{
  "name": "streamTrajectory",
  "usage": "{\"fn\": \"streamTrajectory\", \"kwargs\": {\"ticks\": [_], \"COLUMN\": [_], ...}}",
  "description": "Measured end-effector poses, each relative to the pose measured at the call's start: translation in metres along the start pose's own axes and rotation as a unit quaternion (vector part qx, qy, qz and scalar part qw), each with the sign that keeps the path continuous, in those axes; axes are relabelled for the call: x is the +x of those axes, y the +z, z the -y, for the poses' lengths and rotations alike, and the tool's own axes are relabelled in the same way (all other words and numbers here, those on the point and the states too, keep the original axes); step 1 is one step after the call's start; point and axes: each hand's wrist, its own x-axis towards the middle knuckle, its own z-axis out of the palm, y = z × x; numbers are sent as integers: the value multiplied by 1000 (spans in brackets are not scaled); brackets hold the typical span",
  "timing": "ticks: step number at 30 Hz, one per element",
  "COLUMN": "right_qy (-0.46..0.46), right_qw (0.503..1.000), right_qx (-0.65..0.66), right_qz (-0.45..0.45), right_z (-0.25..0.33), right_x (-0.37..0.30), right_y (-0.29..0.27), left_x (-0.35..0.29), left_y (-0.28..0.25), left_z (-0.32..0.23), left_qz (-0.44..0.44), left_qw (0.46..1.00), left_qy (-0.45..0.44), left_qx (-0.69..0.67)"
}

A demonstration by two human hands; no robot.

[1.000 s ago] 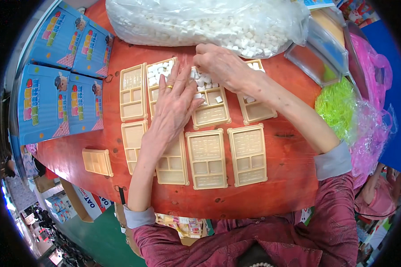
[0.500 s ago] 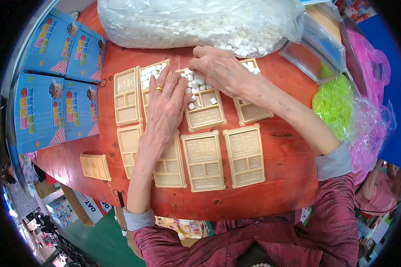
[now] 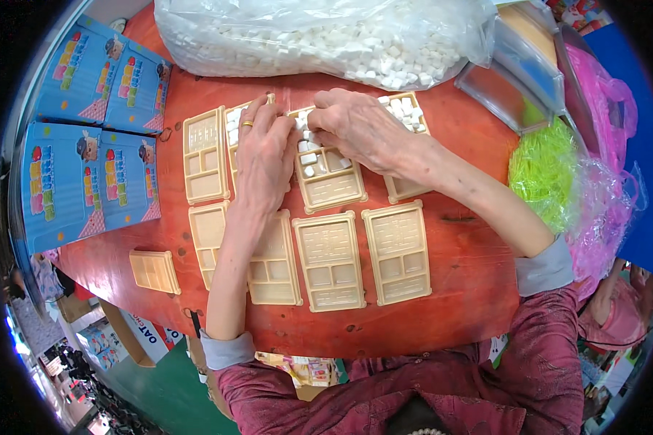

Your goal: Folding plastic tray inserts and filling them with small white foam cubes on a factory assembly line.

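Observation:
My right hand (image 3: pixel 363 132) is over a beige divided tray (image 3: pixel 331 194) in the back row, fingers bent down and closed at its upper part. White cubes (image 3: pixel 308 158) lie there, some in its small compartments; the fingertips are hidden. My left hand (image 3: pixel 263 156), wearing a ring, lies along that tray's left side with loosely bent, parted fingers. It partly covers a neighbouring tray (image 3: pixel 236 114) that also holds white cubes. Right of these, under my right wrist, another tray (image 3: pixel 408 188) has cubes in its upper part.
A large clear bag of white cubes (image 3: pixel 326 43) lies along the back. Blue printed boxes (image 3: pixel 94 145) stand at the left. Further beige trays (image 3: pixel 397 254) fill a front row; a small beige piece (image 3: pixel 154 272) lies left. Clear containers (image 3: pixel 511 80) and yellow-green strips (image 3: pixel 544 174) sit right.
My right hand has shifted slightly toward the right and down, its fingers curling lower over the tray. My left fingers bend more. More cubes show in the right-hand tray.

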Motion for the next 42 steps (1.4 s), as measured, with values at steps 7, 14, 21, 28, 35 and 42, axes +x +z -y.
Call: {"fn": "streamTrajectory", "kwargs": {"ticks": [7,14,21,28,35,42], "right_qy": [20,47,47,63,75,63], "right_qw": [992,986,985,982,981,983], "right_qx": [107,142,144,161,156,150], "right_qz": [-58,-80,-85,-82,-82,-84], "right_z": [-9,-13,-16,-14,-14,-16], "right_x": [-4,-6,-8,-8,-7,-7], "right_y": [-7,-10,-9,-9,-7,-5], "left_x": [1,15,18,19,19,20], "left_y": [-1,-4,-3,0,3,1], "left_z": [3,8,4,6,6,-1], "left_qz": [-47,-4,-1,-19,-18,-21], "left_qw": [982,998,998,999,1000,998], "left_qy": [-118,-65,-58,-32,-18,-9], "left_qx": [-139,-23,-26,13,18,57]}}
